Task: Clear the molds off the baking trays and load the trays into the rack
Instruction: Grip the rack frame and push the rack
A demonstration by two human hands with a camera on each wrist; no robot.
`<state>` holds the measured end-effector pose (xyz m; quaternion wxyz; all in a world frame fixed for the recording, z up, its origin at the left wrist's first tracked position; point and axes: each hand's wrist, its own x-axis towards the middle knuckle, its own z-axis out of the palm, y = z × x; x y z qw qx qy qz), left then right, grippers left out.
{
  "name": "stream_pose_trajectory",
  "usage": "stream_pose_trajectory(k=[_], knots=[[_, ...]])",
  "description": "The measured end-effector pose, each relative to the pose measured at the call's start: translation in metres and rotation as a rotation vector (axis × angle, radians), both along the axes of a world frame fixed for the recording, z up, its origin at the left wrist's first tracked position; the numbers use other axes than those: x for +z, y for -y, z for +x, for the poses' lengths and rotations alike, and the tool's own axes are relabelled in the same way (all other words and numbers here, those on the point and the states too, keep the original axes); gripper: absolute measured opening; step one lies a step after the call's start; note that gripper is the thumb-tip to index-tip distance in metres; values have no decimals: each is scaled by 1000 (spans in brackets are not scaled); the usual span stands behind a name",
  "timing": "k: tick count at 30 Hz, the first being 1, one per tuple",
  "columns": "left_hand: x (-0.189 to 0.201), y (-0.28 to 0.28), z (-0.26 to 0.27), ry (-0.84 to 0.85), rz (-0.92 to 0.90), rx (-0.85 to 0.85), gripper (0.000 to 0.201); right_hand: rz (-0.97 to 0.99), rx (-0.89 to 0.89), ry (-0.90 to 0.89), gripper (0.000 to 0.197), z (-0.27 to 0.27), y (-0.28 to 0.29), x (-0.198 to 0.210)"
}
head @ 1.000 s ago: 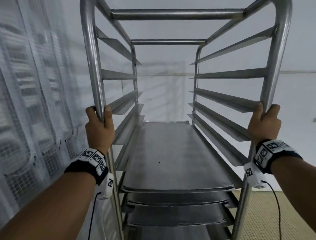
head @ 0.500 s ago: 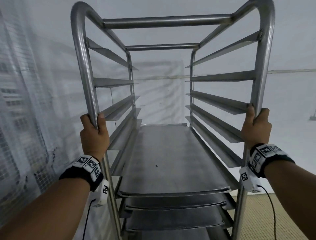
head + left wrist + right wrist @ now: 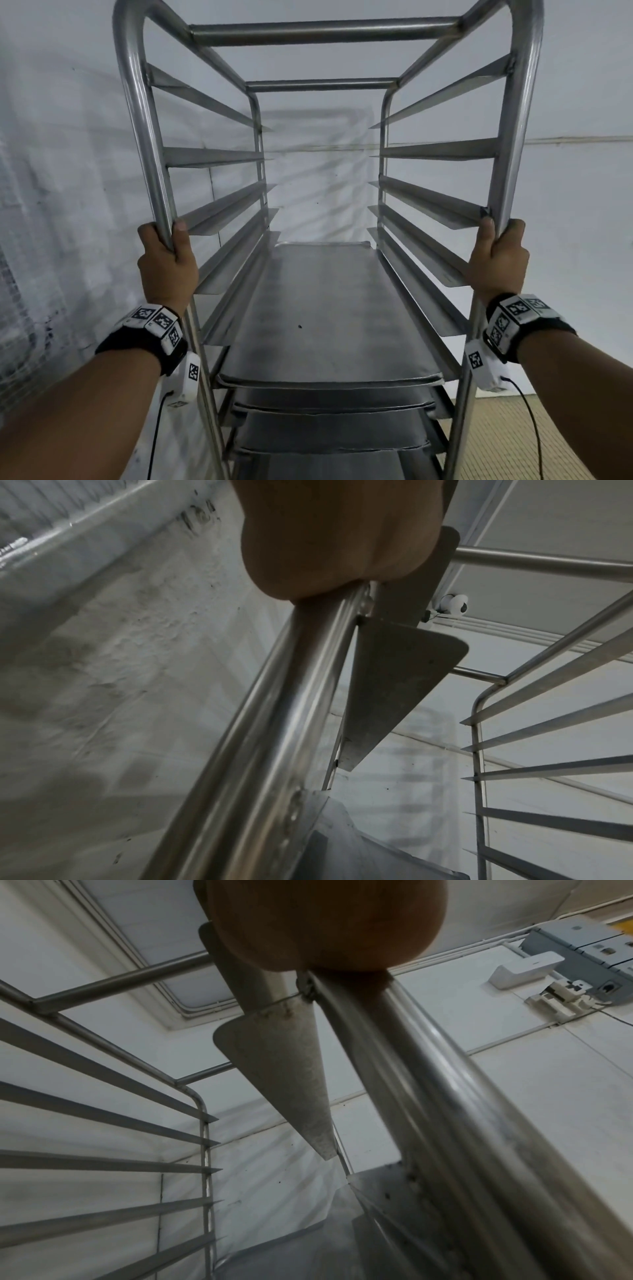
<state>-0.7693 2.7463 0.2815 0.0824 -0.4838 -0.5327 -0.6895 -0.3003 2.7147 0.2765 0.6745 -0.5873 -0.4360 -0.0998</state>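
Note:
A tall steel rack (image 3: 325, 32) fills the head view, its side rails running back toward a white wall. My left hand (image 3: 166, 260) grips the rack's front left post (image 3: 144, 137). My right hand (image 3: 498, 263) grips the front right post (image 3: 517, 137). Three bare steel baking trays sit stacked on the lower rails: the top tray (image 3: 318, 308), a second tray (image 3: 329, 401) and a third tray (image 3: 329, 442). No molds show on them. In the wrist views each palm, left (image 3: 335, 534) and right (image 3: 325, 923), wraps its post (image 3: 274, 723) (image 3: 445, 1110).
The upper rails (image 3: 205, 157) hold nothing. A white plastic sheet (image 3: 58, 205) hangs close on the left, and a white wall (image 3: 322, 171) stands behind the rack. Ribbed tan flooring (image 3: 565, 442) shows at the lower right.
Both hands keep their grip on the posts. The rack has shifted in view with the top bar now lower, and the wall behind looks nearer.

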Motion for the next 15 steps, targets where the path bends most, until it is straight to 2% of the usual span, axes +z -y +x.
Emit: stream_pose_trajectory(k=[15], knots=[[3, -41, 16, 37, -10, -22, 49, 30, 38, 37, 37, 13, -52, -1]])
